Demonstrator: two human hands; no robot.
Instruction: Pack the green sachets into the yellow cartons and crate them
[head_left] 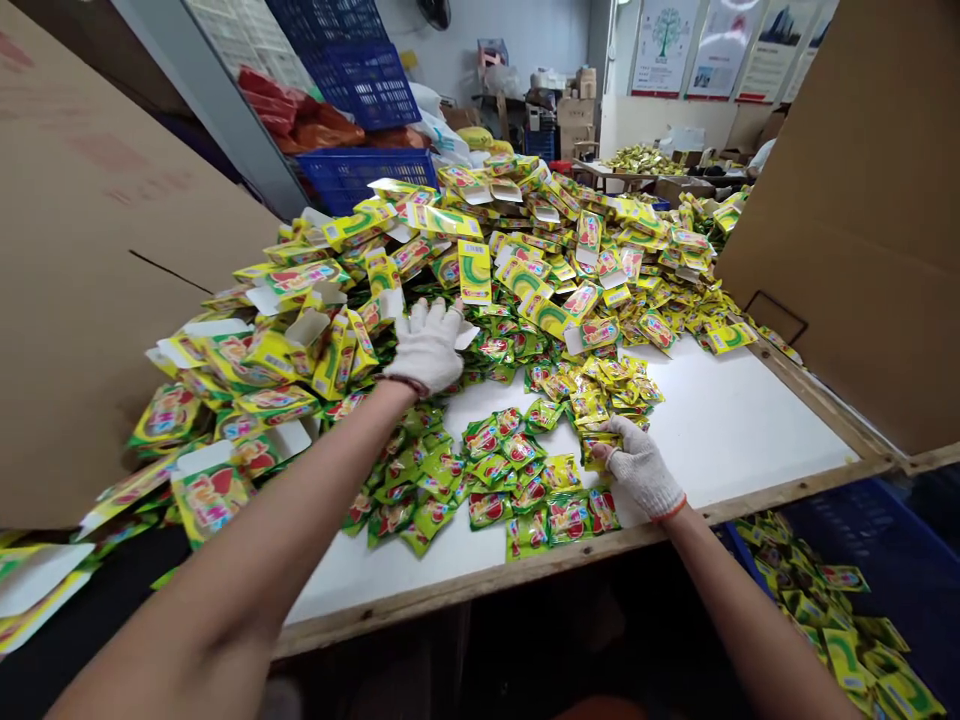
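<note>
My left hand (429,350), in a white knit glove with bare fingertips, lies with fingers spread on the heap, at the edge of the open yellow-green boxes (474,272) and the small green packets (501,348). The open flap of a box shows beside its fingers. My right hand (643,468), gloved the same way, has thumb and fingers closed on a small yellow packet (596,445) at the near side of a cluster of yellow packets (592,385). Between my arms, more green packets (517,450) lie on the white tabletop (480,555).
Cardboard sheets (862,230) stand along both sides of the table. A wooden strip (795,492) edges the tabletop. Below on the right, a blue crate (877,540) holds filled-looking yellow packs. Blue baskets (367,175) stand behind the heap.
</note>
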